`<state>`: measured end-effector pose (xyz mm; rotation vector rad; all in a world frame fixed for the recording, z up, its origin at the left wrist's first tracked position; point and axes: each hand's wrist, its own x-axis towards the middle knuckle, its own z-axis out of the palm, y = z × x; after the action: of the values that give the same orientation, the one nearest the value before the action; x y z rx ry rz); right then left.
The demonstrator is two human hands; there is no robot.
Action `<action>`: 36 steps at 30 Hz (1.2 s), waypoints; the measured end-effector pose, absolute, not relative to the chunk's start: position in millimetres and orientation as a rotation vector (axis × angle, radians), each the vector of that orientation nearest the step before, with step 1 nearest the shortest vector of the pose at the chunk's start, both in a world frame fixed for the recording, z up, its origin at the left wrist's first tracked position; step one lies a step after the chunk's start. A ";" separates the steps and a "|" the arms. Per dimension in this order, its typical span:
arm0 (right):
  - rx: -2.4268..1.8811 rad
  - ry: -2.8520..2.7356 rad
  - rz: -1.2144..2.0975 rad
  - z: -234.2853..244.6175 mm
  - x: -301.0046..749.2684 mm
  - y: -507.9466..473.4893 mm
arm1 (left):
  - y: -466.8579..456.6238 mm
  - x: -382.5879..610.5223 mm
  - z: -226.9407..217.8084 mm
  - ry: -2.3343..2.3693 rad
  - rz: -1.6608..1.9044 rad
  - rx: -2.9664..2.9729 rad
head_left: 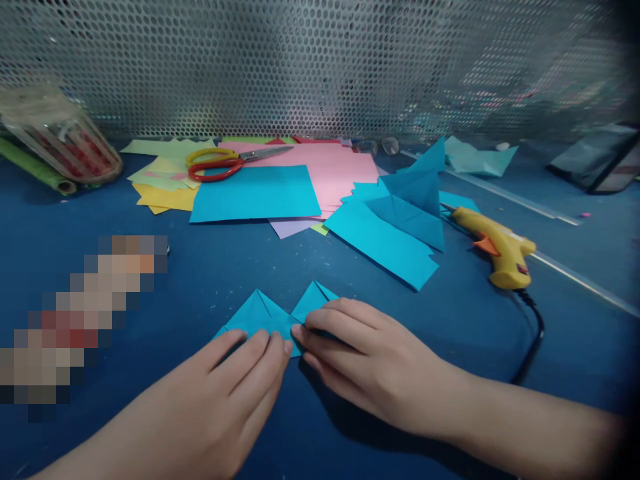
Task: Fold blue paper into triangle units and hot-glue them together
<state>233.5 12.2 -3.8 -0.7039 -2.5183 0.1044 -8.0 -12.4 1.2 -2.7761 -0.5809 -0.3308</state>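
Observation:
A small folded piece of blue paper [267, 315] lies on the dark blue table [210, 273], showing two triangular peaks. My left hand [235, 387] rests flat on its near left part, fingers stretched out together. My right hand [365, 360] lies over its right part, fingertips pressing down on the fold near the middle. Neither hand lifts the paper.
Behind lie blue sheets [255, 193], folded blue pieces [400, 227], pink [335, 167] and yellow paper [165, 197], red-and-yellow scissors [225, 163], a yellow glue gun [500, 250] with a black cord, a clear jar [60, 140] on its side, and a perforated metal wall [320, 60]. A blurred patch [80, 313] sits at left.

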 end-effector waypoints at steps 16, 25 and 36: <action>-0.686 -2.492 -0.083 -3.6 232.2 5.0 | -3.0 -4.8 5.6 -0.655 -0.402 -2.773; -0.649 -2.506 -0.036 -1.0 232.4 6.2 | -1.2 -5.2 6.3 -0.718 -0.373 -2.786; -1.450 -2.216 -0.448 5.3 320.5 83.6 | -1.4 -8.5 8.6 -0.720 -0.446 -2.840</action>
<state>320.5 83.6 5.3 -1.4503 -2.2157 -0.4480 -8.5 -1.4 8.6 -2.8397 -0.7203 -0.4464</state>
